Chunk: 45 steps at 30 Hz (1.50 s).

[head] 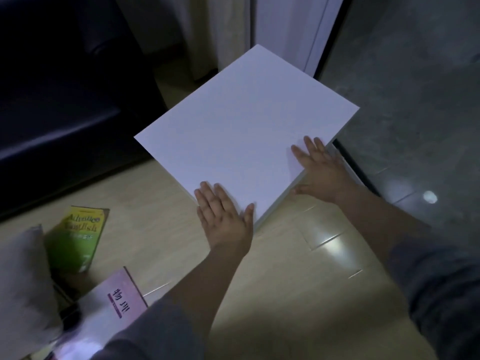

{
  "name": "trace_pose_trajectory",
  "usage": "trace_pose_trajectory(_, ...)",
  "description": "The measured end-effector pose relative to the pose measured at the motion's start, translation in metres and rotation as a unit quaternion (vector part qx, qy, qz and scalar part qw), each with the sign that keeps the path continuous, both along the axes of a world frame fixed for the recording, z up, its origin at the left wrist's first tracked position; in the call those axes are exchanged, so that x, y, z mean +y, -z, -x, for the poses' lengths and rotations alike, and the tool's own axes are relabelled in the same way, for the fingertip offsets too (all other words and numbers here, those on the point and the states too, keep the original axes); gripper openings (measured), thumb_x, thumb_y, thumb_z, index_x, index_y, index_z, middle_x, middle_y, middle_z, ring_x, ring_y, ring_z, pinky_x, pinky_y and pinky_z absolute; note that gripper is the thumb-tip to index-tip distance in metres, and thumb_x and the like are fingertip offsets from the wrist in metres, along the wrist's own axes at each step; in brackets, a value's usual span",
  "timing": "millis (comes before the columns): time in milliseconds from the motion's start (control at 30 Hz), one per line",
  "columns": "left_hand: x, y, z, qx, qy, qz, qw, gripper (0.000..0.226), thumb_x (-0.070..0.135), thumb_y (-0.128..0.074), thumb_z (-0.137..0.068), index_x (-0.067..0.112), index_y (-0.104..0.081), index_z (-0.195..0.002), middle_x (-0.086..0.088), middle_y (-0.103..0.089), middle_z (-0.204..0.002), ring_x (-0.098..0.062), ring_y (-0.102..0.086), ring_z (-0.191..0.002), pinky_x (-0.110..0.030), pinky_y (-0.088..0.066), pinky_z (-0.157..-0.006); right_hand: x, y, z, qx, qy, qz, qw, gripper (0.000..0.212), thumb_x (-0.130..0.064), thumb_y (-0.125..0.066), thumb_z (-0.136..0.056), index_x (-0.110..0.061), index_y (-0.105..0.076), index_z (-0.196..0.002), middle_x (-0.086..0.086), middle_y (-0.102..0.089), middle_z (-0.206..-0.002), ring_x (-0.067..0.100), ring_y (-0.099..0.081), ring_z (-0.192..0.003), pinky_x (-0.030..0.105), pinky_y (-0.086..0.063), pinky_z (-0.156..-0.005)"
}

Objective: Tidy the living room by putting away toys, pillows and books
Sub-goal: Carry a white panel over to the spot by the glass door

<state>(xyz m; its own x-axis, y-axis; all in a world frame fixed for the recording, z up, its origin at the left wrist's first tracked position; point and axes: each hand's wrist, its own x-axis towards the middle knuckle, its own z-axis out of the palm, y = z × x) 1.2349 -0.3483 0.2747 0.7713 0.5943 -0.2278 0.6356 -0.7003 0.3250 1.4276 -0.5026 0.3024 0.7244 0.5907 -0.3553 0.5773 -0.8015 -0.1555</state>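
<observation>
Head view. The person is pressing both hands onto a white square tabletop [244,126], which is standing on the pale tiled floor [298,268] beside a dark sofa [52,100]. The left hand [223,216] is lying flat on the near corner, its fingers straight and slightly apart, holding nothing. The right hand [319,172] is resting on the right edge, fingers straight and spread on top, with the thumb sitting against the side of the edge. The task's things are lying on the floor to the left of the left forearm: a green book [78,237], a pink book [122,294] nearer the sleeve, and a grey pillow [23,281] just beside the green book.
</observation>
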Motion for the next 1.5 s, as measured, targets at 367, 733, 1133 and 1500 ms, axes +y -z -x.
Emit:
trace_pose_trajectory(367, 0.032, 0.007, 0.017, 0.022, 0.156, -0.051, 0.986, 0.089, 0.076, 0.001, -0.084, 0.018, 0.016, -0.150, -0.011, 0.027, -0.155, -0.026, 0.026, -0.143, -0.051, 0.007, -0.116, -0.002, 0.025, 0.025, -0.045, 0.038, -0.030, 0.998, 0.121, -0.061, -0.071, -0.069, -0.034, 0.014, -0.150, -0.005, 0.026, -0.157, 0.015, 0.021, -0.145, 0.064, 0.003, -0.111)
trace_pose_trajectory(733, 0.062, -0.024, 0.054, 0.087, 0.223, -0.028, 0.971, 0.111, 0.093, -0.011, -0.066, 0.026, 0.028, -0.145, 0.003, 0.041, -0.149, -0.016, 0.037, -0.138, -0.052, 0.011, -0.116, -0.003, 0.024, 0.101, -0.024, 0.108, -0.046, 0.993, 0.125, -0.088, -0.050, -0.058, -0.033, 0.014, -0.150, -0.002, 0.026, -0.157, 0.015, 0.025, -0.144, 0.067, 0.006, -0.108)
trace_pose_trajectory(1133, 0.037, -0.024, 0.056, 0.138, 0.166, -0.007, 0.976, 0.140, 0.074, -0.063, -0.064, 0.016, 0.041, -0.137, -0.009, 0.052, -0.140, -0.031, 0.045, -0.131, -0.050, 0.014, -0.116, -0.031, -0.002, 0.070, -0.041, -0.097, 0.041, 0.994, 0.118, -0.076, -0.061, -0.065, -0.034, 0.008, -0.151, 0.004, 0.014, -0.160, 0.022, 0.020, -0.146, 0.059, 0.008, -0.115)
trace_pose_trajectory(1500, 0.164, -0.024, -0.012, 0.180, 0.266, -0.061, 0.945, 0.133, 0.084, -0.040, -0.050, 0.022, 0.032, -0.143, -0.006, 0.044, -0.147, -0.028, 0.037, -0.137, -0.058, 0.005, -0.115, 0.062, 0.020, 0.040, -0.055, -0.004, -0.012, 0.998, 0.126, -0.078, -0.066, -0.057, -0.038, 0.009, -0.150, -0.003, 0.018, -0.160, 0.029, 0.019, -0.146, 0.060, 0.010, -0.112)
